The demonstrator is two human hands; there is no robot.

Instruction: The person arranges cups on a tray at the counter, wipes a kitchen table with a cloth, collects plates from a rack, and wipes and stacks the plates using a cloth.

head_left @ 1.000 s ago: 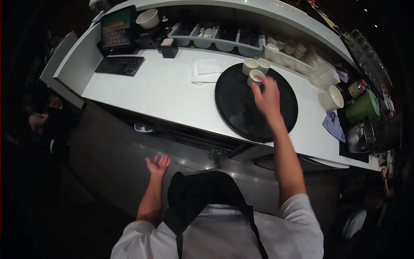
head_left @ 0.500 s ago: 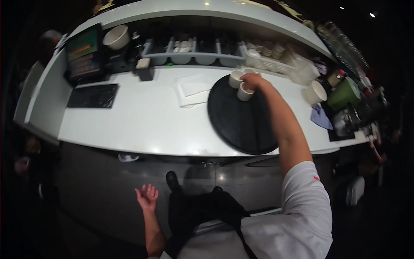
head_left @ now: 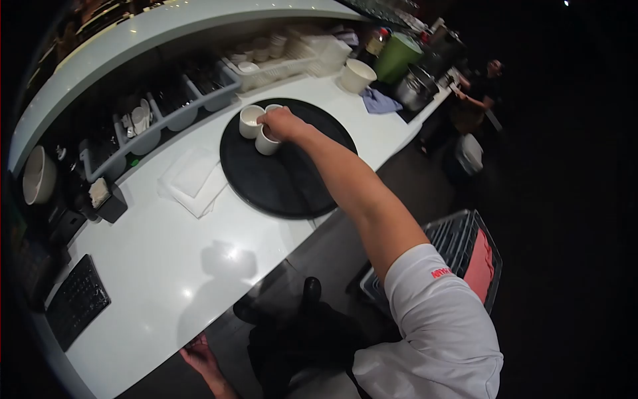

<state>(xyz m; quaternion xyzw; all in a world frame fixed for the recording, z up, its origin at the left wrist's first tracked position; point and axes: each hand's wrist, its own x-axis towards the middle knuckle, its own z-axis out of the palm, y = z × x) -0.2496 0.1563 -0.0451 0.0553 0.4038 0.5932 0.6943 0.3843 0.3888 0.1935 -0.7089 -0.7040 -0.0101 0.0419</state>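
My right hand [head_left: 282,125] reaches over a round black tray [head_left: 296,183] and grips a small white cup [head_left: 267,145], its fingers at the rim. A second white cup [head_left: 250,126] stands beside it to the left. Behind the hand, a third cup [head_left: 273,107] shows only in part. All of them are on the tray's far left side. Low in the view, my left hand [head_left: 199,356] is at the counter's front edge with fingers loosely apart and nothing visible in it.
White napkins [head_left: 196,179] lie left of the tray on the white counter [head_left: 159,266]. Behind stand a grey cutlery bin [head_left: 146,139] and a white basket [head_left: 272,76]. A keyboard [head_left: 78,302] is at the left. A crate [head_left: 458,233] is beside me, and another person [head_left: 475,100] stands far right.
The view has swung to the right, bringing the crate into sight. My left hand has come up to the counter's edge. My right hand stays at the cups on the tray.
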